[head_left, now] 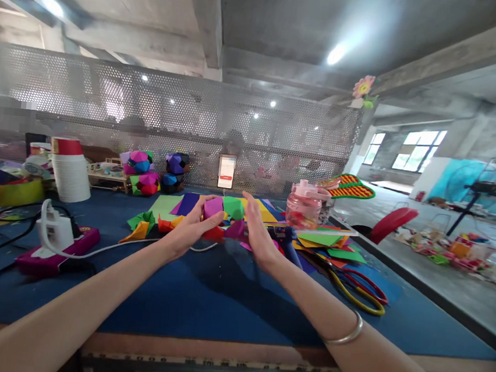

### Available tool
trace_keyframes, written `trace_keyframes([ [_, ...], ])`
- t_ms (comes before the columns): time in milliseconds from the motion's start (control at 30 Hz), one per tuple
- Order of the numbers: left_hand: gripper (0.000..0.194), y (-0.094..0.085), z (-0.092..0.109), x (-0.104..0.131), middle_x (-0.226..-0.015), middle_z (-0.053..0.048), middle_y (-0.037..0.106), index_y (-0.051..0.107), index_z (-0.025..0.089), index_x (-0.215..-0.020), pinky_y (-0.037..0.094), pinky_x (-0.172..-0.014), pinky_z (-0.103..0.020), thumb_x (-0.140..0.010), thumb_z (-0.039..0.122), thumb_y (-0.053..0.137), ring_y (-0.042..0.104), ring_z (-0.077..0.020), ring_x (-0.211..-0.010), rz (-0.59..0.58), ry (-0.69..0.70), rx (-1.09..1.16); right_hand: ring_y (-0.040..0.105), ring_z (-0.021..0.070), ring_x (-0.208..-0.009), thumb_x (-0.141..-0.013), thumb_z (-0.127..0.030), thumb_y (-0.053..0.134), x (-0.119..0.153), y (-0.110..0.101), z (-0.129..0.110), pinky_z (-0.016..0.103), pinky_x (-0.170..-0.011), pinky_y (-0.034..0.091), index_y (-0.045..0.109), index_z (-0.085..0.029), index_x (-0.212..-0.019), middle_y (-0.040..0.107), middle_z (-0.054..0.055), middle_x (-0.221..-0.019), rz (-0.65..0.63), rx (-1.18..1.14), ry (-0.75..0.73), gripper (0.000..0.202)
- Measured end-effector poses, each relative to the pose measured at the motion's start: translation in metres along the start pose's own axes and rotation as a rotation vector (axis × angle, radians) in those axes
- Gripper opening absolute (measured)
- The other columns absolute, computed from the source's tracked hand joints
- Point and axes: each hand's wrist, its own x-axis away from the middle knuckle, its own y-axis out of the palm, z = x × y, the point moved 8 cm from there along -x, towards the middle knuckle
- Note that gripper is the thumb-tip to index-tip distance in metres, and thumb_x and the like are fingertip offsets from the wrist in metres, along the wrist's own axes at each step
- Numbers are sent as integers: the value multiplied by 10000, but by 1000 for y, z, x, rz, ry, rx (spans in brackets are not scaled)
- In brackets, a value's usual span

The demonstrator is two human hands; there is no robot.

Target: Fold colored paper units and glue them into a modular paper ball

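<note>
My left hand (pixel 194 226) has its thumb in front of a folded-paper shape (pixel 233 207) with purple and green faces and its fingers behind, gripping it. To the right of the shape, my right hand (pixel 258 234) is held upright with straight fingers and nothing in it. Beneath and beside them lie folded pieces in red and magenta (pixel 235 230); whether these join the held shape I cannot tell. Green (pixel 143 221) and orange folded papers rest left of my left hand. Flat coloured sheets (pixel 191 204) spread behind both hands. A dark blue glue gun (pixel 289 245) lies just right of my right hand.
Scissors (pixel 352 284) with red and yellow handles lie at right, near a pink jug (pixel 304 205). At left are a power strip (pixel 57 249) with a white cable, and stacked paper cups (pixel 70 172). Finished paper balls (pixel 144 171) and a phone (pixel 226 171) stand along the perforated screen (pixel 172 103).
</note>
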Motion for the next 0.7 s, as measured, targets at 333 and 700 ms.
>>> trace_keyframes([
  [333, 726, 16, -7, 10, -1274, -102, 559, 371, 298, -1360, 578, -887, -453, -750, 257, 762, 658, -239, -1028, -202, -253, 250, 413, 202, -1322, -985, -543, 298, 3, 2, -8, 423, -1149, 248, 479, -293, -1354, 485, 59, -1401, -44, 130, -132, 481],
  [700, 798, 18, 1, 11, -1373, -84, 507, 391, 349, -1359, 578, -892, -406, -692, 124, 765, 671, -219, -995, -183, -183, 206, 442, 202, -1294, -988, -531, 300, 5, -8, -13, 398, -1133, 293, 455, -270, -1354, 518, 62, -1361, 88, 60, -127, 476],
])
